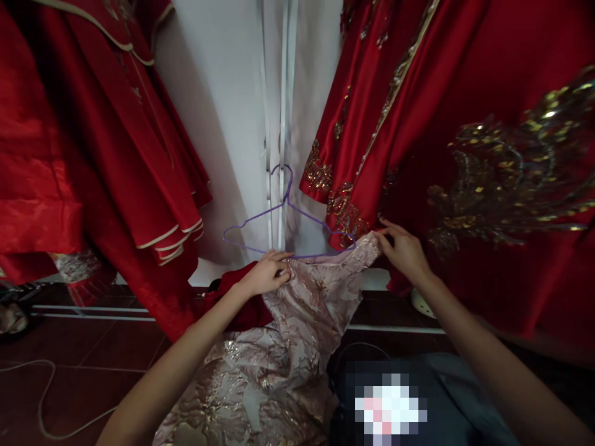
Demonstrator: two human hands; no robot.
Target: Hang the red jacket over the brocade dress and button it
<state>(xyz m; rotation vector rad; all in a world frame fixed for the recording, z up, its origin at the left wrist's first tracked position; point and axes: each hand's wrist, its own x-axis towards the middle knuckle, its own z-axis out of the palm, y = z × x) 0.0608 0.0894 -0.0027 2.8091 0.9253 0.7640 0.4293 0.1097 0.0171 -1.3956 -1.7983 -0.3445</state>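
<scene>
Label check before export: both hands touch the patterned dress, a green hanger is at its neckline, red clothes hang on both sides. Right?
One slip: the hanger is purple, not green, as the head view shows. The rest stands: left hand and right hand touch the patterned dress, red clothes hang on both sides.

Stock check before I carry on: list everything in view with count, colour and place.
Dress: one, pale pink-gold, lower centre
Hanger: one, purple, centre
Left garments: several, red, pale trim
Right garments: several, red, gold decoration
Bunched cloth: one, red, behind dress
Poles: at least two, white, upper centre
Wall: one, pale grey, behind
Low rails: count unclear, whitish, near floor
Floor: one, dark reddish-brown, below
Cable: one, pale, lower left
Pixelated patch: one, mostly white, lower right
Left hand: one, bare, dress's top edge
Right hand: one, bare, dress's shoulder
</scene>
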